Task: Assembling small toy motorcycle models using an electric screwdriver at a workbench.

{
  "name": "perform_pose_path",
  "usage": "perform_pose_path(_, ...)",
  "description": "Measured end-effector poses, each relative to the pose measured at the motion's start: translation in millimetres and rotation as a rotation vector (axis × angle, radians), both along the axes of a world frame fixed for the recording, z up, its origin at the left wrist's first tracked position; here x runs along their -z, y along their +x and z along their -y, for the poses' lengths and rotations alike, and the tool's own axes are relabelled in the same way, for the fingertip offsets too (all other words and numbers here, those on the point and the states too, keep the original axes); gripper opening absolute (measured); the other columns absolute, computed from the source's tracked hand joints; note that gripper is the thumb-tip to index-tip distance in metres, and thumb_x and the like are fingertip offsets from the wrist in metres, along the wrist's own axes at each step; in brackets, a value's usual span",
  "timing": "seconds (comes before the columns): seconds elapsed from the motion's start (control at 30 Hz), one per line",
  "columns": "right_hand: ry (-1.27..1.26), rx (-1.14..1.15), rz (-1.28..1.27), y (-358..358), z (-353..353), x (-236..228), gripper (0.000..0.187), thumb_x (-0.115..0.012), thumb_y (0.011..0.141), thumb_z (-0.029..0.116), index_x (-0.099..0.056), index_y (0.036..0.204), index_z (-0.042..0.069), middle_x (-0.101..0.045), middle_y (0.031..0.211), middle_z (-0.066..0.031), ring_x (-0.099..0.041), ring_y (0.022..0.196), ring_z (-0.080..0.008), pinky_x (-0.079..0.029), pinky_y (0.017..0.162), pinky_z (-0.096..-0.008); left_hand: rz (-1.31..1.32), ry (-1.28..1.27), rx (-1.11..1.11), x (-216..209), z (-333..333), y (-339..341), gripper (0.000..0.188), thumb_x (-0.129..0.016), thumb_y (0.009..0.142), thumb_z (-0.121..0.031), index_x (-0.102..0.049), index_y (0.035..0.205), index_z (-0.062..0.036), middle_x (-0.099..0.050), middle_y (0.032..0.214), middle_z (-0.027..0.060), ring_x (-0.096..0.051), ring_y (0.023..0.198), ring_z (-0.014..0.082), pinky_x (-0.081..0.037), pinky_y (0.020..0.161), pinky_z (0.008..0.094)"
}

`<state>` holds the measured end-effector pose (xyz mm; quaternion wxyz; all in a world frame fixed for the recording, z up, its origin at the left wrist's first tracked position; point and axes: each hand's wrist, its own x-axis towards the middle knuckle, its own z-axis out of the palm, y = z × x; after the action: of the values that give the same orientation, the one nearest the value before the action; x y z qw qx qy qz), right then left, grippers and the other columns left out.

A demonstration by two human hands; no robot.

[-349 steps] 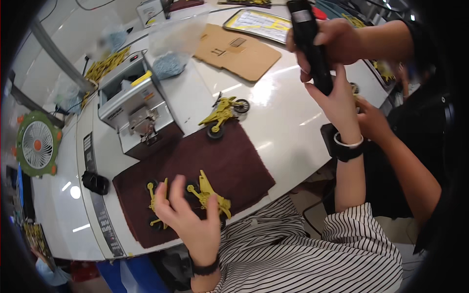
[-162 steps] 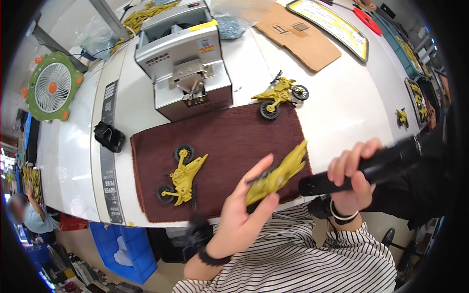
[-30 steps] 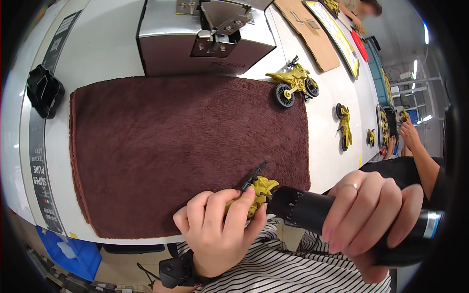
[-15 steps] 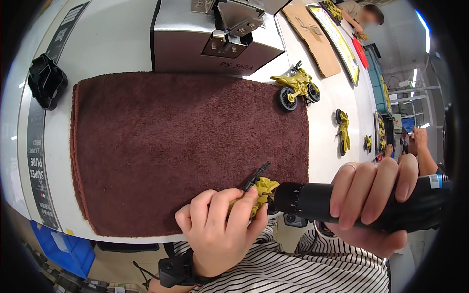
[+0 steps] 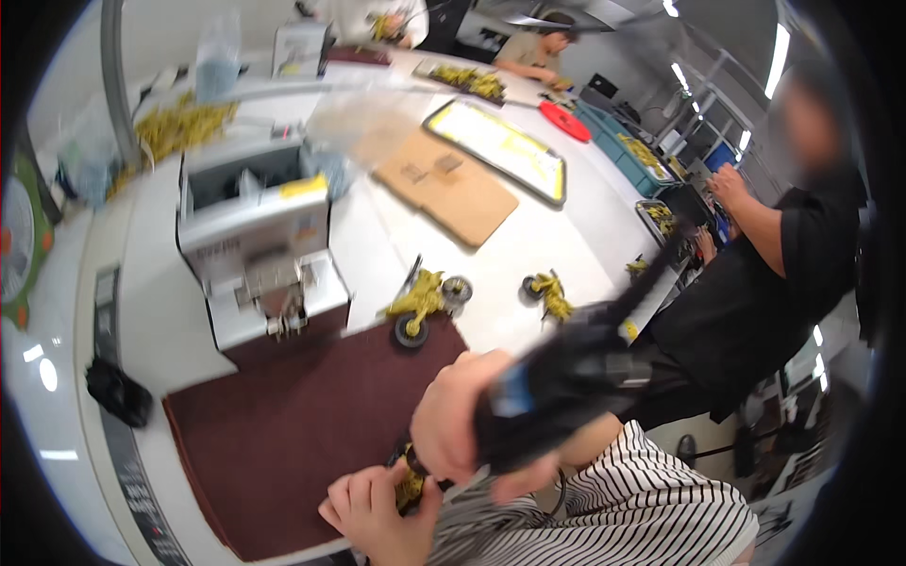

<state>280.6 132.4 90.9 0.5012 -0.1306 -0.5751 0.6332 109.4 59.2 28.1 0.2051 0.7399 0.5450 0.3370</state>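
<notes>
My left hand [image 5: 382, 514] is closed on a small yellow and black toy motorcycle [image 5: 409, 489] at the near edge of the brown towel. My right hand [image 5: 458, 415], smeared by motion, grips a black electric screwdriver [image 5: 557, 391], whose cord end points up and to the right. The tool's front end is hidden behind my right hand, close to the motorcycle and my left hand. I cannot tell whether its tip touches the toy.
The brown towel [image 5: 283, 443] lies before a silver screw-feeding machine [image 5: 269, 274]. A toy motorcycle [image 5: 422, 304] stands at its far right corner, another [image 5: 550, 295] beyond. Flat cardboard [image 5: 448, 189] and a framed tray [image 5: 500, 151] lie farther back. A person in black [image 5: 755, 283] stands at the right.
The view has swung up and right, showing more of the room. The screwdriver has gone from lying level to slanting, its rear end raised. My left hand still grips the toy.
</notes>
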Motion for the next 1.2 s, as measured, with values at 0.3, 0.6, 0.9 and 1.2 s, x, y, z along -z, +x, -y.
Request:
perform_pose_path(0.3,0.129,0.579,0.232,-10.5,39.9,0.1,0.027,-0.075,0.073,0.003,-0.055,0.09,0.003,-0.057,0.084,-0.0039,-0.056,0.075,-0.0097,-0.045,0.062,-0.0235,-0.001,-0.052,0.217,-20.7,4.5,-6.4,0.038,-0.072,0.079,-0.034,-0.059,0.103,-0.0087,-0.055,0.104,0.0105,-0.046,0.105,0.033,-0.033,0.087,0.0486)
perform_pose_path(0.6,0.127,0.108,0.158,-20.4,22.9,-5.9,0.033,-0.08,0.073,0.018,-0.049,0.071,0.006,-0.044,0.057,0.0032,-0.039,0.05,-0.0063,-0.034,0.046,-0.0263,0.001,0.122,0.224,-4.5,-0.8,-9.5,0.028,-0.07,0.083,-0.027,-0.067,0.094,-0.0022,-0.064,0.083,0.0136,-0.058,0.081,0.0314,-0.044,0.073,0.0428)
perform_pose_path(0.9,0.155,0.725,0.094,-39.2,14.8,4.9,0.039,-0.081,0.072,0.027,-0.057,0.089,0.003,-0.05,0.066,0.0033,-0.044,0.06,-0.0071,-0.039,0.053,-0.025,-0.008,0.133,0.216,-11.4,3.1,-2.7,0.027,-0.072,0.081,-0.027,-0.065,0.088,-0.0012,-0.064,0.08,0.0129,-0.056,0.079,0.0295,-0.043,0.073,0.0417)
perform_pose_path(1.2,0.166,0.601,0.147,-32.9,23.2,-12.6,0.033,-0.079,0.073,0.023,-0.056,0.086,0.003,-0.05,0.066,0.0021,-0.044,0.059,-0.0079,-0.039,0.053,-0.026,-0.035,0.184,0.218,-5.6,-1.8,-5.7,0.028,-0.073,0.081,-0.027,-0.064,0.089,-0.002,-0.062,0.082,0.0122,-0.054,0.08,0.0289,-0.043,0.072,0.0425)
